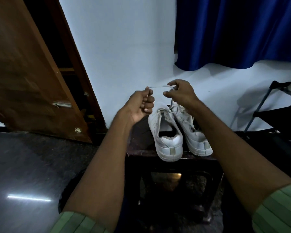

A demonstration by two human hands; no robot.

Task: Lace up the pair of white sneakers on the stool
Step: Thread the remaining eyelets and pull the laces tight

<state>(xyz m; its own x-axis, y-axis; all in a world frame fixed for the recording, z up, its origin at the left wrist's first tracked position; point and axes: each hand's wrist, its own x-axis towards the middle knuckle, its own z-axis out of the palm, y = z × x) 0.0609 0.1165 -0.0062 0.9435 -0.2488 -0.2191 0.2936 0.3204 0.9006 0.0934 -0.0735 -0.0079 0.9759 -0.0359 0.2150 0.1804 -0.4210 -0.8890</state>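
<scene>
The left hand (142, 105) is raised above the toe end of the shoes, fingers curled, pinching one end of a white lace (159, 86) between thumb and fingers. The lace runs taut and nearly level across to the right hand (178, 93), which pinches it with thumb and fingertips; from there it drops to the eyelets below. Both sneakers stand heels toward the viewer on the dark stool (138, 148), side by side and touching or nearly so. The left sneaker (166, 137) shows open eyelets and a bare tongue; only near its toe end may a strand cross, and that cannot be confirmed. The right sneaker (193, 137) carries loose lace crossings along its front, though the forearm hides part of them. Judgement: lacing is under way and unfinished. The right sneaker appears partly laced and not tied; the left sneaker appears largely unlaced. Which shoe the held lace belongs to cannot be told with certainty. Remaining work: threading the open eyelets, tightening, and tying both.
</scene>
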